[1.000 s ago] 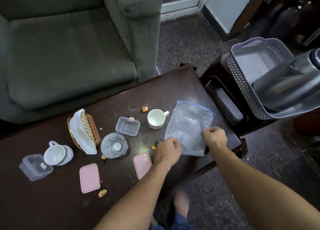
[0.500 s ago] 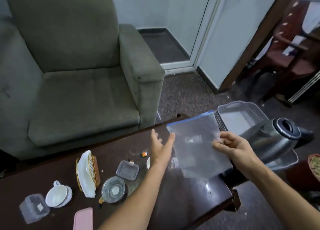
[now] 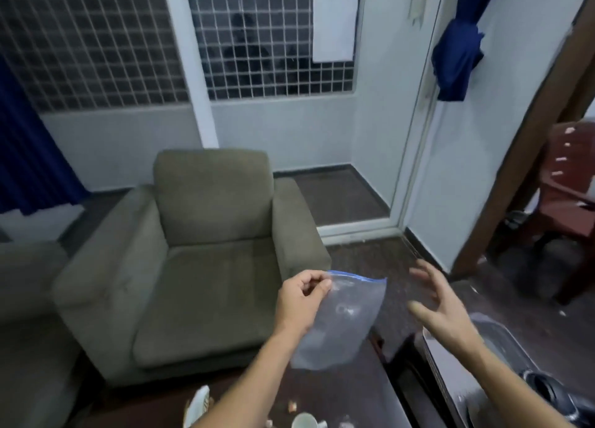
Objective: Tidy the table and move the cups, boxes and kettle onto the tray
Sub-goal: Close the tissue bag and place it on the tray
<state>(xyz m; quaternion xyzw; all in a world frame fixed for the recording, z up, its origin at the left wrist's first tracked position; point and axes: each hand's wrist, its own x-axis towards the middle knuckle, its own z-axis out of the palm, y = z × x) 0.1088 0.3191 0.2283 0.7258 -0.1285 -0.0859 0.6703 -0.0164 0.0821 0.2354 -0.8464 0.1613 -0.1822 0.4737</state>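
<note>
My left hand [image 3: 301,302] pinches the top corner of a clear zip bag [image 3: 343,324] with a blue seal strip, and the bag hangs in the air above the dark wooden table [image 3: 360,392]. To the bag's right my right hand [image 3: 441,305] hovers apart from it, fingers spread and holding nothing. At the bottom edge a white cup [image 3: 306,421] stands on the table. The grey perforated tray [image 3: 502,340] lies at the lower right, partly behind my right arm, and the kettle's dark top [image 3: 547,390] shows beside it.
A green armchair [image 3: 206,260] stands behind the table. Small scraps [image 3: 292,406] lie near the cup, and a white object in a wire holder [image 3: 198,405] peeks in at the bottom. A red chair [image 3: 570,196] stands at the right by a doorway.
The view tilted up, hiding most of the table. The bag rose off the table and passed from my right hand to my left; my right hand let go and opened.
</note>
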